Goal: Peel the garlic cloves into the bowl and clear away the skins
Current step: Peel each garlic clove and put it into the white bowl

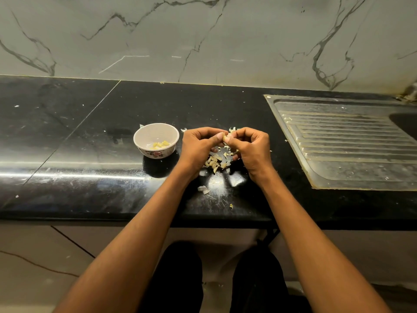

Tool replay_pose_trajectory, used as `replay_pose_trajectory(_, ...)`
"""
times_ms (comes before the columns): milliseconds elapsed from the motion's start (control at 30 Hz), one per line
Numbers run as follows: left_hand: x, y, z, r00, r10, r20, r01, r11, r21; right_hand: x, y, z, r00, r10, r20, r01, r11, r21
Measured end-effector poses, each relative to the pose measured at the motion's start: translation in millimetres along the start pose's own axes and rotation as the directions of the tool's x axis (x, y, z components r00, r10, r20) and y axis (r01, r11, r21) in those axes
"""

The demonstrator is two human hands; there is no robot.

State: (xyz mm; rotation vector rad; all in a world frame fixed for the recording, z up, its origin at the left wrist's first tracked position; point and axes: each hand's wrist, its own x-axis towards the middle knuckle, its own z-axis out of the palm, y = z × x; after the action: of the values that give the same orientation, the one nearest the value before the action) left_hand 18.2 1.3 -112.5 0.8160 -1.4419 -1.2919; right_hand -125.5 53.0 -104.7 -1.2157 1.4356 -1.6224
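Both hands pinch one small pale garlic clove [226, 138] between them, left hand [198, 146], right hand [252, 150], above black polished stone counter [90, 132] | progress: few glossy yellow peeled cloves [159, 144] in white floral ceramic bowl [156, 140]; early | left: papery skins and cloves pile [215, 162] uncleared.

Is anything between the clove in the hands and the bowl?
Nothing visible. The garlic clove is pinched between left hand and right hand; the bowl sits open just left of the left hand.
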Motion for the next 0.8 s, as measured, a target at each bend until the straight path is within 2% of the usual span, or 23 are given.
replay_pose_trajectory(267,-1.0,1.2,-0.5,1.000,-0.023,0.011,0.023,0.999,-0.033,0.6,1.0,0.9,0.999,-0.012,0.039,0.013,1.000,-0.017)
replay_pose_trajectory(567,-2.0,2.3,1.2,0.998,-0.043,-0.052,0.041,0.999,-0.028,2.5,4.6,4.1,0.996,-0.091,0.000,0.090,0.991,-0.101)
replay_pose_trajectory(800,-3.1,3.1,1.5,0.994,-0.036,-0.099,0.032,0.998,-0.045,0.2,3.9,3.0,0.947,-0.320,-0.037,0.296,0.909,-0.294)
